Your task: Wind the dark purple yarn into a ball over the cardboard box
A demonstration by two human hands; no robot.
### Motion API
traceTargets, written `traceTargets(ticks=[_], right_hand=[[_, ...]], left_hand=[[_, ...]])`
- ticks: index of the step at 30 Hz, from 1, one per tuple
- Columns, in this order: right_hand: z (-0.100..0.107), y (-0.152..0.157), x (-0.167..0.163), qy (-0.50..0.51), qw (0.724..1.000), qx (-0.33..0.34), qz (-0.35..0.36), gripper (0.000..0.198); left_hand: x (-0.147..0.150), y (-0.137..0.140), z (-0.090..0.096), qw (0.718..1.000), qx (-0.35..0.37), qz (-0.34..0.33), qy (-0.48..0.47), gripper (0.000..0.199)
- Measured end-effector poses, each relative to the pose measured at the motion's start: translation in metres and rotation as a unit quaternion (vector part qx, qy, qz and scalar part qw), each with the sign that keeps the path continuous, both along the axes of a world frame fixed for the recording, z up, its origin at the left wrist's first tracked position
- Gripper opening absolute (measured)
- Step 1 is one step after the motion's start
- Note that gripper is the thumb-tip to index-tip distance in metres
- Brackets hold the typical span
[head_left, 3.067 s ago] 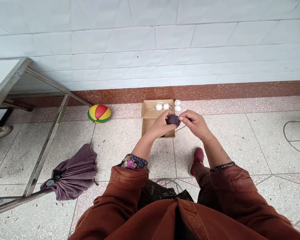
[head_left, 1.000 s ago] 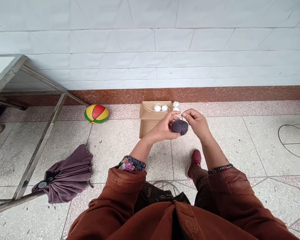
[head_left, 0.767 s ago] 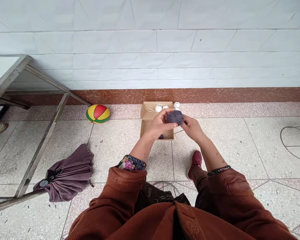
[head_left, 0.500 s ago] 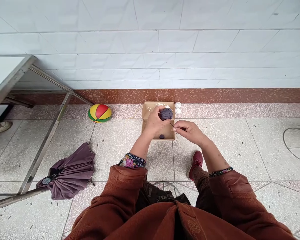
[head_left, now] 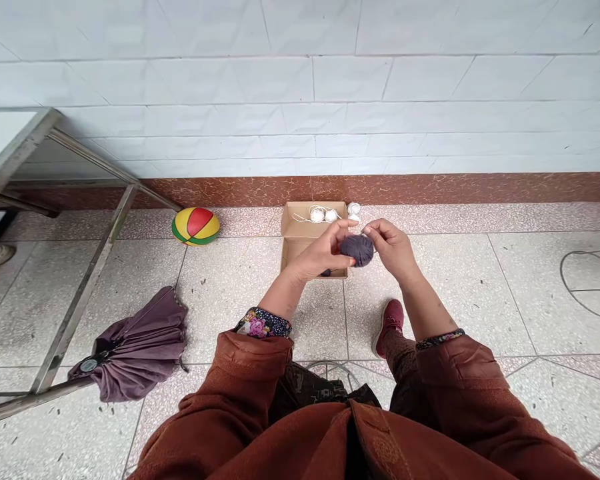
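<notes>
My left hand grips a dark purple-grey ball of yarn between thumb and fingers, over the right edge of an open cardboard box. At the ball's upper right, my right hand is closed in a pinch; the yarn's strand appears to be in it, though it is very thin here. Two white yarn balls with a loose white strand lie in the far half of the box. A small dark ball in the near half is partly hidden by my left hand.
More white yarn balls sit right of the box by the wall. To the left are a colourful ball, a folded purple umbrella and a metal-framed table. A wire ring lies at right.
My left hand has carried the dark yarn ball right and slightly nearer, uncovering the white balls in the box. My right hand has moved up to the ball's side.
</notes>
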State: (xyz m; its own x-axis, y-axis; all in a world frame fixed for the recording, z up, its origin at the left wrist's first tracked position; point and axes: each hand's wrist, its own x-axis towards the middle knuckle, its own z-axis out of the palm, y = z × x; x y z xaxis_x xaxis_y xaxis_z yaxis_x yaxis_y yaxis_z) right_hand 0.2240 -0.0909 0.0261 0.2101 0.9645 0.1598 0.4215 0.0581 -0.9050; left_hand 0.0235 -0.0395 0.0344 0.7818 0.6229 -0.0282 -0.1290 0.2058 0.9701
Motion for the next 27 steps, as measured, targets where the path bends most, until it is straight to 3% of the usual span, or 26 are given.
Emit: traceTargets(ticks=[4,7,10,12,15,18,23,25,27], right_hand=[[-0.01,0.0,-0.005,-0.05,0.998,-0.012,0.031,0.027],[-0.01,-0.002,-0.01,-0.062,0.992,-0.011,0.107,0.026],[-0.002,-0.006,-0.016,-0.026,0.978,-0.011,0.209,0.025],[0.004,-0.008,-0.017,0.01,0.973,-0.009,0.231,0.023],[0.012,-0.008,-0.014,0.053,0.981,0.01,0.187,0.025],[0.012,-0.003,-0.008,0.057,0.992,0.038,0.108,0.025],[-0.002,0.004,-0.001,0.029,0.999,0.027,0.018,0.023],[-0.008,0.004,-0.002,0.013,1.0,0.003,0.011,0.022],[-0.011,0.003,-0.005,-0.01,1.0,-0.012,0.025,0.021]], left_hand=[[0.002,0.006,-0.003,0.991,-0.071,0.103,-0.039,0.068],[0.003,0.008,-0.005,0.981,-0.096,0.171,-0.007,0.058],[0.005,0.011,-0.009,0.968,-0.068,0.237,0.057,0.054],[0.005,0.012,-0.011,0.958,-0.004,0.262,0.113,0.054],[0.005,0.011,-0.014,0.953,0.094,0.236,0.164,0.058],[0.003,0.007,-0.014,0.969,0.119,0.156,0.153,0.068],[-0.001,-0.001,-0.002,0.999,-0.001,0.027,0.024,0.073],[-0.002,0.0,0.002,0.997,-0.053,0.034,-0.037,0.068],[-0.003,0.002,0.003,0.99,-0.087,0.084,-0.069,0.062]])
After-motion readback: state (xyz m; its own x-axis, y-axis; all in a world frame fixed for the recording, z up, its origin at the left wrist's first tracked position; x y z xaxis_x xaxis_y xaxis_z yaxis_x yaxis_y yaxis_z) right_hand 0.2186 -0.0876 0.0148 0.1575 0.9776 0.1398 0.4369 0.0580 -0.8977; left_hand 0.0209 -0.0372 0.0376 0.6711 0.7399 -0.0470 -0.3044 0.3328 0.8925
